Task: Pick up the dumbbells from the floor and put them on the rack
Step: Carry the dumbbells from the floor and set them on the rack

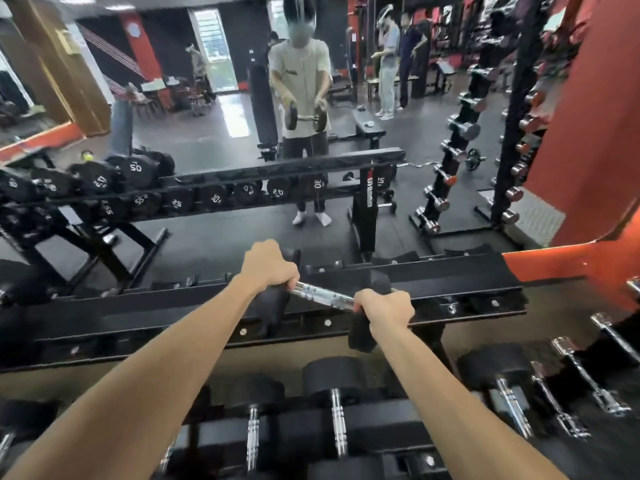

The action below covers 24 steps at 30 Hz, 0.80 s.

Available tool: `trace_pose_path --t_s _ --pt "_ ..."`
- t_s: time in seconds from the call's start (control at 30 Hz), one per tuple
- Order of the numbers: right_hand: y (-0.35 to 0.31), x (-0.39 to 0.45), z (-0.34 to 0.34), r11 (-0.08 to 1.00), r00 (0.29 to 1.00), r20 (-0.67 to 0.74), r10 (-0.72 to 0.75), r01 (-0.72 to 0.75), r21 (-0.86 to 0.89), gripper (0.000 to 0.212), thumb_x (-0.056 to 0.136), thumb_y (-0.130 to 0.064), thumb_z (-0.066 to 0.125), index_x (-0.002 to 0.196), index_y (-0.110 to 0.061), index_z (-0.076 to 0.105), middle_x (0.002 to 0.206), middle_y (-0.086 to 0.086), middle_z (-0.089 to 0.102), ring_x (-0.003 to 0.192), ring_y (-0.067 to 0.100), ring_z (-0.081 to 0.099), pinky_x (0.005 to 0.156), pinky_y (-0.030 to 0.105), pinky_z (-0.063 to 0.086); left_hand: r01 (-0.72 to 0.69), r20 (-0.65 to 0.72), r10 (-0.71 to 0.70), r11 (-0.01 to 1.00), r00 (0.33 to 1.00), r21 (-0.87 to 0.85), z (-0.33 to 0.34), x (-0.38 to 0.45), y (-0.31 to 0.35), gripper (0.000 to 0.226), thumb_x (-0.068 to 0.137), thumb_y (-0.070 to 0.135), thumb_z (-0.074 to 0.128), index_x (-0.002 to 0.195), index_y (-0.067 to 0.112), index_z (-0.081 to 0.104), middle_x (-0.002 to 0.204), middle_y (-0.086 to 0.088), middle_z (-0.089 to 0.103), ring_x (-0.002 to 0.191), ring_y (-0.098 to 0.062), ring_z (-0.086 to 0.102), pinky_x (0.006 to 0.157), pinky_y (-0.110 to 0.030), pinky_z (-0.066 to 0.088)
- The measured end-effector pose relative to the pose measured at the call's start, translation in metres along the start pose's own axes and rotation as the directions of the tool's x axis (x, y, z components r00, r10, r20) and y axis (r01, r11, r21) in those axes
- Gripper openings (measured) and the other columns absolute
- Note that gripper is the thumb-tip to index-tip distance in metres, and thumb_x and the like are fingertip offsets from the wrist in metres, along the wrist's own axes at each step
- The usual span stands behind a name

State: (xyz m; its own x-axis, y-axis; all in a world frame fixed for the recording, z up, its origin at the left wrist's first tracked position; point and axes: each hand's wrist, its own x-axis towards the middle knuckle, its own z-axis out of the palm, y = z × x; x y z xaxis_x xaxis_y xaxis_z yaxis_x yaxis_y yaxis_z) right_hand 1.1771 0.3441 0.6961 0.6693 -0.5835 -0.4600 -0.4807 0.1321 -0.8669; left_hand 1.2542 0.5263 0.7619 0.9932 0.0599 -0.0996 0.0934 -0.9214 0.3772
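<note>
Dumbbell [323, 297] in question is being carried at the top tier of the rack [138, 306], held crosswise by both hands at once. The left hand [268, 266] is wrapping its grip closed around the left end of the chrome handle, right up against the left black head, while the right hand [386, 310] is clamping closed at the right end, knuckles over the top of the right head. Both grips are holding the same weight, leaving the knurled middle of the handle bare between them. Taking it by the two ends is probably sharing the load and keeping the bar level with the rails, so each head can settle into the cradle together.

Both forearms are reaching straight out from the body, and the dumbbell is hanging over or just touching the upper shelf; whether it is already bearing on the rails I cannot tell, as the picture is blurred there. Below, on the nearer lower tier, other dumbbells [334, 403] are sitting side by side with handles pointing toward the person. Behind the rack a mirror [225, 140] is showing the same two-handed hold at waist height. The placing step looks nearly finished, with only lowering and letting go left.
</note>
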Motion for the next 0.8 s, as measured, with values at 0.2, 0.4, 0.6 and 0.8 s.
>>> trace_pose_path --t_s 0.2,0.4,0.6,0.8 --pt "-0.009 0.005 0.052 0.996 0.991 -0.101 0.092 -0.089 0.031 0.043 0.058 -0.001 0.079 0.097 0.001 0.063 0.092 0.012 0.067 0.079 0.026 0.06 0.076 0.039 0.06 -0.081 0.12 0.08 0.997 0.99 0.006 -0.001 0.073 -0.017 0.048 0.044 0.021 0.087 0.081 0.007 0.06 0.088 -0.005 0.069 0.078 -0.024 0.064 0.059 -0.025 0.052" --pt "-0.003 -0.008 0.101 0.984 0.961 -0.224 0.16 -0.138 0.112 0.056 0.061 -0.002 0.08 0.115 0.0 0.064 0.114 0.015 0.069 0.088 0.027 0.06 0.063 0.028 0.044 -0.226 0.201 0.213 0.973 0.956 0.044 -0.007 0.114 -0.042 0.055 0.046 0.023 0.088 0.095 0.007 0.071 0.096 -0.006 0.069 0.081 -0.025 0.063 0.059 -0.027 0.051" --pt "0.016 -0.031 0.131 0.952 0.928 -0.263 0.263 -0.204 0.23 0.064 0.056 -0.003 0.078 0.118 0.001 0.063 0.106 0.013 0.066 0.073 0.023 0.06 0.056 0.03 0.053 -0.318 0.287 0.29 0.946 0.913 0.058 -0.011 0.125 -0.057 0.044 0.047 0.021 0.087 0.084 0.009 0.069 0.082 -0.004 0.067 0.074 -0.021 0.062 0.047 -0.023 0.041" --pt "0.03 -0.045 0.15 0.908 0.882 -0.296 0.368 -0.273 0.316 0.061 0.064 -0.005 0.079 0.122 0.001 0.063 0.108 0.014 0.067 0.086 0.028 0.065 0.072 0.038 0.061 -0.416 0.355 0.355 0.903 0.865 0.11 -0.005 0.135 -0.063 0.05 0.047 0.023 0.087 0.09 0.006 0.068 0.084 -0.002 0.066 0.077 -0.023 0.061 0.046 -0.023 0.037"
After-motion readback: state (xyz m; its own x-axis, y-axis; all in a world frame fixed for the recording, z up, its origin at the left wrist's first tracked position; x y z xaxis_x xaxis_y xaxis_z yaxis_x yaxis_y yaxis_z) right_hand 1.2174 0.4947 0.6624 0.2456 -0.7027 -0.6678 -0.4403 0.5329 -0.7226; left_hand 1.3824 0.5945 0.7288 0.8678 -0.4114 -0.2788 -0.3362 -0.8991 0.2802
